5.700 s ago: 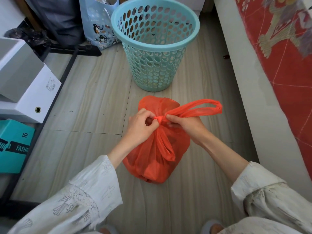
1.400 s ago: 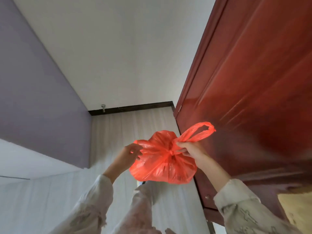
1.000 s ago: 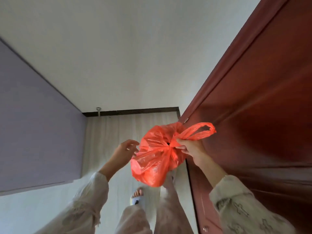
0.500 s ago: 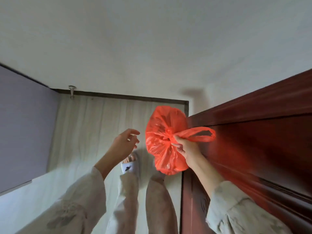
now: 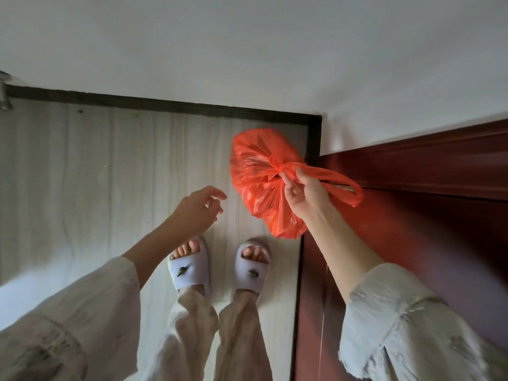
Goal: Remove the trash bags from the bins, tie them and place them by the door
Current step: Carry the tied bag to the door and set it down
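The right hand (image 5: 303,192) pinches the orange trash bag (image 5: 261,182) at its knotted neck, fingers curled round the twisted plastic, with one handle loop (image 5: 343,189) trailing out past the knuckles toward the door. Gripping at the knot likely keeps the tie closed and lets the full bag hang as one lump, clear of the floor. The bag hangs above the floor corner where the dark skirting (image 5: 165,104) meets the red-brown door (image 5: 412,215), just beside the door edge; whether it touches the door cannot be told. The left hand (image 5: 198,207) is apart from the bag, fingers loosely spread, holding nothing, probably freed up for balance or to steady the drop. The person's slippered feet (image 5: 217,268) stand on pale wood-look floor (image 5: 96,174), near the bag's drop spot. Open room: bare floor to the left and ahead up to the skirting; right side is shut in by the door, top by the white wall (image 5: 247,50). Judged step: lowering the tied bag into that corner; the set-down is not yet done.
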